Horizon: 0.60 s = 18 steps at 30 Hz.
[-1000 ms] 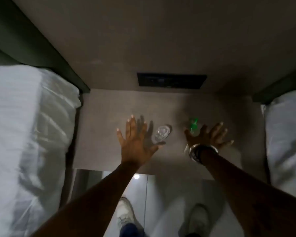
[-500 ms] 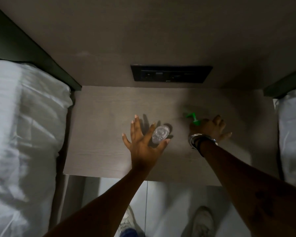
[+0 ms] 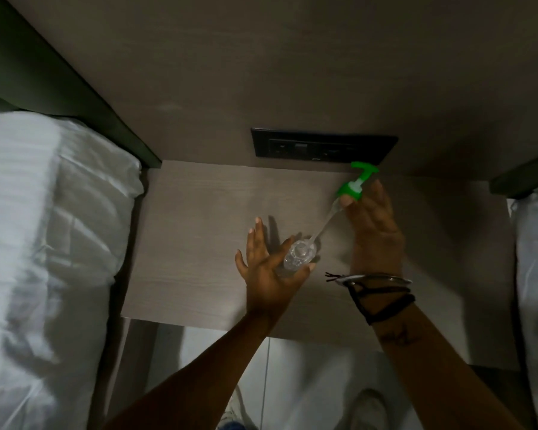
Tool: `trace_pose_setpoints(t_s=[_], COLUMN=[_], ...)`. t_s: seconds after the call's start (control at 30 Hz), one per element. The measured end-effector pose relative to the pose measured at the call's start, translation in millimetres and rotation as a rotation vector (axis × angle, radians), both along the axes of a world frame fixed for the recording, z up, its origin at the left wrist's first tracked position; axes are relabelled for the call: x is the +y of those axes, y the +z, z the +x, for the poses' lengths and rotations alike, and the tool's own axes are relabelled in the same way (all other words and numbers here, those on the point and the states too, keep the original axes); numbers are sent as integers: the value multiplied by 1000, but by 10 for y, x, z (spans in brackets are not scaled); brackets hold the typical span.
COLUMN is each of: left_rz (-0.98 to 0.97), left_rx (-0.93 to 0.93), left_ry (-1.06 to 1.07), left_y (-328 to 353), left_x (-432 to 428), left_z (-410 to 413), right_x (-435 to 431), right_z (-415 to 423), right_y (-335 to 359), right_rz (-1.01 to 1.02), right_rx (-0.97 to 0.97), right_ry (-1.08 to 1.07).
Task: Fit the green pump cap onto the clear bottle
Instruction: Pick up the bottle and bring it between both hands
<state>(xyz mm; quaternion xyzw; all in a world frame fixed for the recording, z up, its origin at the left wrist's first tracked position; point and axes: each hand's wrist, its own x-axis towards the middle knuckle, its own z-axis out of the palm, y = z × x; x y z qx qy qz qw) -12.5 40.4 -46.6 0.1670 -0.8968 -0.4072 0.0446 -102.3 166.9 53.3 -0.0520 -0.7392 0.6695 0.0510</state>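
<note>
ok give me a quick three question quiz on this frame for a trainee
1. True or false: the green pump cap is already seated on the clear bottle.
2. Which hand holds the pump cap? A) left hand B) right hand
3. Fill in: the pump's clear dip tube slants down toward the bottle's ____.

Key
1. False; it is held up and off to one side.
2. B; the right hand pinches it, while the left hand steadies the bottle on the bedside table.
3. Mouth.

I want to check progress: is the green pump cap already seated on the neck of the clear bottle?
No, the right hand holds the green pump cap raised above the clear bottle, with only its tube reaching toward the bottle's mouth.
</note>
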Motion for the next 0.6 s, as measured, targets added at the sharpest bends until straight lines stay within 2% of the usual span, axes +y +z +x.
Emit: trace_pose_setpoints(t_s=[0.03,0.13,0.23,0.4,0.6], left_rz=[-7,-6,-5,-38,-93], left_rx=[4,10,17,96,68], left_ry=[-5,-14,-3,14,-47], left_y=[3,-1,-23,-64,-129], left_x=[-8,-6,-5,7,-24], left_z=[1,1,-10,-14,-18], right_x=[-22,-62,-35,21,110], right_z=[9,62,146,318,384], right_y=[-29,-125,-219,-405,-542], right_rz=[-55,111,161,548,674], right_rx=[-29,-6,-5,125,94], right_ry=[-11,87,156,331,365])
